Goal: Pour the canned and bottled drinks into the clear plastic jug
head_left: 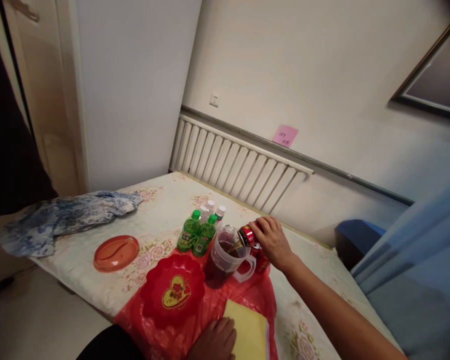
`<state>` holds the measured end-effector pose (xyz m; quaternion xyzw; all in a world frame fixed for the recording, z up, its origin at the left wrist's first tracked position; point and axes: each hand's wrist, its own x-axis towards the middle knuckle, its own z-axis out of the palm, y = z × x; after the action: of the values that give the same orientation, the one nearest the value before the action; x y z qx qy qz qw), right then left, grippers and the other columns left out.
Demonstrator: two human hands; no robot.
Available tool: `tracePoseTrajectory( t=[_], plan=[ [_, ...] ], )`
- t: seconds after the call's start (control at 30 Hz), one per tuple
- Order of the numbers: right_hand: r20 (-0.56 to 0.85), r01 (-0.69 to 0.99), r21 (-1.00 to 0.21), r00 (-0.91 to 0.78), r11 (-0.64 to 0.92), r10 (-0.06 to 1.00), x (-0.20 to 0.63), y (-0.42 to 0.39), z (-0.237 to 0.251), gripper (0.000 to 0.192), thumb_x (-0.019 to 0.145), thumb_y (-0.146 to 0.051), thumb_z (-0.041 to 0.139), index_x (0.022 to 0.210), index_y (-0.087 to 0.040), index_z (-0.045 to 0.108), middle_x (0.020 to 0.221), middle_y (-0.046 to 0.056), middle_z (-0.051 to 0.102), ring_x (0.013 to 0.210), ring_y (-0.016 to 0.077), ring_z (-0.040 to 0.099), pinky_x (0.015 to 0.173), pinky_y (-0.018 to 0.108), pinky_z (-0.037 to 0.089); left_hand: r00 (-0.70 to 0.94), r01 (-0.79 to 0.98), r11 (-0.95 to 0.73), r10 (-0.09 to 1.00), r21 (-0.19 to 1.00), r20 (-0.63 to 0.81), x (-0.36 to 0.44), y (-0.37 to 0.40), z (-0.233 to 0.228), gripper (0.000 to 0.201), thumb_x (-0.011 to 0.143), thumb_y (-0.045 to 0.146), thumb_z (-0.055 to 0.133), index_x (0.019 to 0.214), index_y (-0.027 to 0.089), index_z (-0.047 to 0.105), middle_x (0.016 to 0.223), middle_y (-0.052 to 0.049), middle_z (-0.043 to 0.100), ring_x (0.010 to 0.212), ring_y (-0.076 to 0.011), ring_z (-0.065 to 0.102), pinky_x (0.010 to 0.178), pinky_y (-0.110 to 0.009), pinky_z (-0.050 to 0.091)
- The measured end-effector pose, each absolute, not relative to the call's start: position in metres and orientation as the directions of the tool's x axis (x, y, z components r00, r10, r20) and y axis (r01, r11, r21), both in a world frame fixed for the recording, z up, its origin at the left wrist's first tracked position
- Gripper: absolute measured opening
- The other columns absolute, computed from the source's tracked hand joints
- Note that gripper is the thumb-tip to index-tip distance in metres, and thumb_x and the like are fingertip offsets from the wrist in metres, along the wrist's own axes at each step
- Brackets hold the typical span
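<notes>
Mid-pour right now: right hand (273,241) wrapped around a red can (248,235), tipped over the rim of the clear jug (227,256), dark drink already pooling inside, jug sitting on the red bag (247,295) near the middle of the table (161,220), just behind the red heart dish (172,292). Left hand (213,342) lying flat and holding nothing, fingers touching the yellow pad (249,332) at the near edge. Next bit probably calls for keeping the can's mouth over the jug, tilting further as it empties, and minding the green bottles (197,234) right beside it.
</notes>
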<state>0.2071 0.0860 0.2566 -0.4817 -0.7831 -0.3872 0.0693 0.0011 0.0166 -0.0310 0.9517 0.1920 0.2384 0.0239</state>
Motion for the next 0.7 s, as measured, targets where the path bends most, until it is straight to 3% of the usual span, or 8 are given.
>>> tracePoseTrajectory(
  t=[0.3, 0.7],
  plan=[
    [0.461, 0.817, 0.495, -0.536, 0.296, 0.708, 0.204, 0.087, 0.262, 0.044, 0.091, -0.013, 0.049, 0.133, -0.024, 0.055, 0.122, 0.013, 0.058, 0.119, 0.0310, 0.044, 0.109, 0.056, 0.032, 0.780, 0.361, -0.927, 0.360, 0.103, 0.512, -0.002, 0.013, -0.021, 0.040, 0.092, 0.036, 0.055, 0.128, 0.017, 0.052, 0.133, -0.006, 0.060, 0.120, -0.0209, 0.051, 0.101, -0.032, 0.038],
    [0.418, 0.781, 0.552, -0.563, 0.293, 0.713, 0.202, 0.087, 0.261, 0.041, 0.092, -0.015, 0.049, 0.133, -0.020, 0.054, 0.122, 0.014, 0.057, 0.119, 0.0308, 0.043, 0.111, 0.055, 0.029, 0.771, 0.386, -0.919, 0.369, 0.080, 0.519, -0.004, 0.010, -0.016, 0.041, 0.095, 0.039, 0.052, 0.129, 0.017, 0.052, 0.134, -0.005, 0.060, 0.121, -0.0202, 0.053, 0.101, -0.032, 0.038]
  ],
)
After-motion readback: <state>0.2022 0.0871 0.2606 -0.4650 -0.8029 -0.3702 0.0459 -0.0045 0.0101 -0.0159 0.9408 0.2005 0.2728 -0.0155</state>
